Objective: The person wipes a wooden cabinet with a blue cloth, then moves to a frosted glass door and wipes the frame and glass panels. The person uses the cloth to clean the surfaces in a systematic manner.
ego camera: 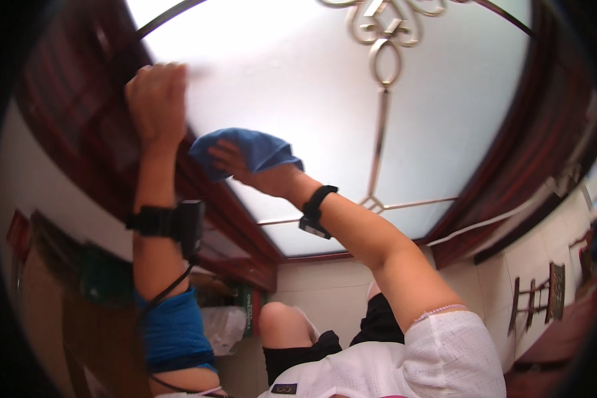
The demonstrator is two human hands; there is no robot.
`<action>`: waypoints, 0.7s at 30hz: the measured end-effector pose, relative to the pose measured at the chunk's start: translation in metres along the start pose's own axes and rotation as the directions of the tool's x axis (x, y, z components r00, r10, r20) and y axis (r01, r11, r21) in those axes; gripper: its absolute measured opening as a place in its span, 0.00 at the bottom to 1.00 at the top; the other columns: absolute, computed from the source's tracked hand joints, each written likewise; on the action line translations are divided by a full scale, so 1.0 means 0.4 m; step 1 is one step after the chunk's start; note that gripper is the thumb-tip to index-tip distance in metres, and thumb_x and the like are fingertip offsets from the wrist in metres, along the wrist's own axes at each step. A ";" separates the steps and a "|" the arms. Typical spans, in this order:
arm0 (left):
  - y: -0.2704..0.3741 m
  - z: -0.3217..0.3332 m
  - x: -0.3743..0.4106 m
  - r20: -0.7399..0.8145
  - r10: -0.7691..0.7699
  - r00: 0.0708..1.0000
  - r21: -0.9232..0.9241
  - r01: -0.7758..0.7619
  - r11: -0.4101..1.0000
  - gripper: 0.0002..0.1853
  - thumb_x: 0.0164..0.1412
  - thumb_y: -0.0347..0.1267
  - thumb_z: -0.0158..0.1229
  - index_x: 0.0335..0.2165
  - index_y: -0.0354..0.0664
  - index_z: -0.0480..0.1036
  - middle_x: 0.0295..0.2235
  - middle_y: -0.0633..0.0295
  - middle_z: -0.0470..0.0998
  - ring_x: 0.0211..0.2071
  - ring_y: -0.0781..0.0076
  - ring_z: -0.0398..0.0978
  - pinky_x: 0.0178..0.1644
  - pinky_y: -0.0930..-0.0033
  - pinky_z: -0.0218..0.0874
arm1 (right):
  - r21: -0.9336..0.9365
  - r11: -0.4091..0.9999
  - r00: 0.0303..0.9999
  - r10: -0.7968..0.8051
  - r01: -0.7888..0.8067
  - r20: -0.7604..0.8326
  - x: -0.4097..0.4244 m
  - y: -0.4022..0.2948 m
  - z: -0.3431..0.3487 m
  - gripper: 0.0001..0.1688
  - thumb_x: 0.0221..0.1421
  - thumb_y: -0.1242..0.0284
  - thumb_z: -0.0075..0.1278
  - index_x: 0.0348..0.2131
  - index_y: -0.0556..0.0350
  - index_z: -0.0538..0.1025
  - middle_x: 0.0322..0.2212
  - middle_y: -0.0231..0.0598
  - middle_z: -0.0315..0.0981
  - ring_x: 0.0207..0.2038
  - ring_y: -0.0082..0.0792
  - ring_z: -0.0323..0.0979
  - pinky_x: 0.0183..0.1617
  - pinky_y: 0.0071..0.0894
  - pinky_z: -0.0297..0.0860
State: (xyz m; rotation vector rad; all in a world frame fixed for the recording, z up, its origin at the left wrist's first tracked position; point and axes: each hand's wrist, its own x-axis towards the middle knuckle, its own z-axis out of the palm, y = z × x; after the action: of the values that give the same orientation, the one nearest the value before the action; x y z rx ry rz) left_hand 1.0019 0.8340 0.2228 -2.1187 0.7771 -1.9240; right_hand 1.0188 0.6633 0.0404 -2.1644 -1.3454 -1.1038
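Before me stands a door or partition with a dark reddish wooden frame [258, 234], a frosted glass pane [288, 99] and metal scrollwork [387, 62]. My right hand [251, 171] presses a blue cloth [258, 144] against the left edge of the pane, where glass meets frame. Higher up at the left, my left hand [156, 102] is curled at the frame's edge, blurred; what its fingers hold, if anything, is hidden. Black straps with small devices sit on both forearms.
A small wooden stool [540, 298] is on the tiled floor at right. A pale cable [482, 224] runs along the right side. Lower left are a clear plastic bag [224, 326] and a green box [251, 308]. A black cable hangs along my left arm.
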 end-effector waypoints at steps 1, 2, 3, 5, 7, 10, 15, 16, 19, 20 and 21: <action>-0.006 -0.001 -0.007 -0.013 0.008 1.000 0.004 -0.008 1.000 0.11 0.65 0.34 0.45 0.32 0.41 0.72 0.33 0.58 0.74 0.38 0.54 0.70 0.42 0.53 0.58 | -0.150 0.986 0.997 -0.072 0.072 0.005 -0.014 0.006 -0.018 0.28 0.56 0.72 0.48 0.57 0.44 0.69 0.65 0.26 0.52 0.67 0.29 0.48 0.71 0.35 0.48; -0.010 -0.016 -0.009 -0.041 0.000 0.999 -0.022 -0.001 1.000 0.13 0.66 0.35 0.43 0.29 0.42 0.71 0.29 0.59 0.73 0.35 0.57 0.69 0.43 0.55 0.57 | -0.195 0.979 0.998 -0.065 0.063 0.000 -0.023 0.003 -0.048 0.28 0.55 0.70 0.49 0.57 0.37 0.70 0.64 0.22 0.53 0.67 0.30 0.48 0.70 0.37 0.49; -0.009 -0.022 -0.010 -0.073 -0.011 0.997 -0.055 0.007 0.998 0.16 0.68 0.37 0.42 0.26 0.43 0.70 0.26 0.61 0.71 0.33 0.59 0.68 0.44 0.57 0.56 | -0.248 0.967 0.999 -0.053 0.052 -0.001 -0.038 0.004 -0.083 0.28 0.55 0.67 0.51 0.56 0.31 0.71 0.64 0.18 0.53 0.67 0.30 0.49 0.69 0.39 0.50; 0.012 -0.009 0.006 0.008 -0.091 0.996 -0.141 0.091 0.986 0.17 0.68 0.37 0.41 0.26 0.41 0.69 0.25 0.60 0.70 0.32 0.59 0.68 0.45 0.58 0.56 | -0.321 0.947 0.996 -0.013 -0.017 -0.092 -0.107 0.070 -0.129 0.28 0.53 0.65 0.52 0.55 0.29 0.71 0.64 0.20 0.54 0.67 0.34 0.49 0.69 0.44 0.50; 0.013 -0.011 0.008 0.082 -0.115 0.990 -0.140 0.126 0.982 0.17 0.68 0.37 0.42 0.25 0.41 0.69 0.25 0.60 0.70 0.31 0.59 0.67 0.44 0.58 0.56 | -0.537 0.841 0.982 -0.041 -0.064 -0.183 -0.165 0.100 -0.217 0.28 0.52 0.64 0.53 0.54 0.27 0.72 0.64 0.24 0.55 0.67 0.38 0.49 0.68 0.47 0.50; 0.023 0.005 0.014 0.058 -0.160 0.985 -0.129 0.166 0.978 0.18 0.68 0.37 0.42 0.21 0.42 0.65 0.22 0.60 0.67 0.29 0.57 0.66 0.39 0.55 0.56 | -0.592 0.785 0.959 0.008 -0.183 -0.285 -0.252 0.175 -0.350 0.30 0.49 0.63 0.56 0.54 0.31 0.71 0.64 0.31 0.53 0.67 0.47 0.46 0.68 0.52 0.47; -0.009 0.025 0.000 0.052 -0.157 0.986 -0.093 0.161 0.983 0.19 0.67 0.36 0.43 0.19 0.42 0.62 0.20 0.59 0.65 0.28 0.56 0.65 0.36 0.54 0.54 | -0.661 0.547 0.853 0.241 -0.513 -0.463 -0.362 0.262 -0.605 0.30 0.55 0.60 0.52 0.57 0.38 0.68 0.65 0.44 0.50 0.67 0.55 0.43 0.67 0.58 0.43; -0.027 0.019 -0.003 0.105 -0.168 0.980 -0.125 0.181 0.976 0.19 0.67 0.36 0.44 0.19 0.42 0.62 0.20 0.59 0.65 0.28 0.56 0.65 0.35 0.53 0.55 | -0.643 0.552 0.825 0.165 -0.531 -0.541 -0.393 0.299 -0.639 0.29 0.58 0.59 0.49 0.58 0.40 0.67 0.65 0.46 0.49 0.67 0.56 0.43 0.67 0.58 0.43; -0.033 0.009 -0.009 0.072 -0.130 0.989 -0.087 0.136 0.987 0.18 0.66 0.35 0.45 0.20 0.42 0.63 0.21 0.60 0.67 0.28 0.55 0.66 0.34 0.52 0.56 | -0.616 0.569 0.713 -0.073 -0.544 -0.697 -0.516 0.411 -0.711 0.29 0.66 0.59 0.38 0.62 0.49 0.60 0.65 0.50 0.48 0.67 0.57 0.43 0.68 0.57 0.42; -0.032 0.005 0.000 -0.073 0.041 0.996 -0.014 -0.043 0.999 0.15 0.66 0.33 0.45 0.22 0.41 0.66 0.22 0.58 0.69 0.28 0.53 0.67 0.32 0.51 0.57 | -0.599 0.505 0.683 -0.026 -0.621 -0.730 -0.582 0.447 -0.721 0.31 0.66 0.60 0.36 0.63 0.54 0.57 0.65 0.51 0.47 0.67 0.55 0.42 0.69 0.53 0.40; -0.029 0.007 0.010 -0.183 0.225 0.957 0.087 -0.212 0.973 0.13 0.65 0.30 0.46 0.24 0.40 0.69 0.23 0.56 0.70 0.28 0.51 0.69 0.31 0.51 0.58 | -0.614 0.487 0.693 -0.026 -0.621 -0.721 -0.614 0.461 -0.716 0.32 0.67 0.60 0.35 0.63 0.57 0.57 0.64 0.53 0.48 0.67 0.54 0.44 0.69 0.51 0.41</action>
State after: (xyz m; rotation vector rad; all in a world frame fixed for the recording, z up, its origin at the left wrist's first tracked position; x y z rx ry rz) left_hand 1.0077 0.8414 0.2315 -1.7446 0.9256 -2.0223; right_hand 0.9985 0.2439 0.0485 -2.0050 0.0422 -2.3654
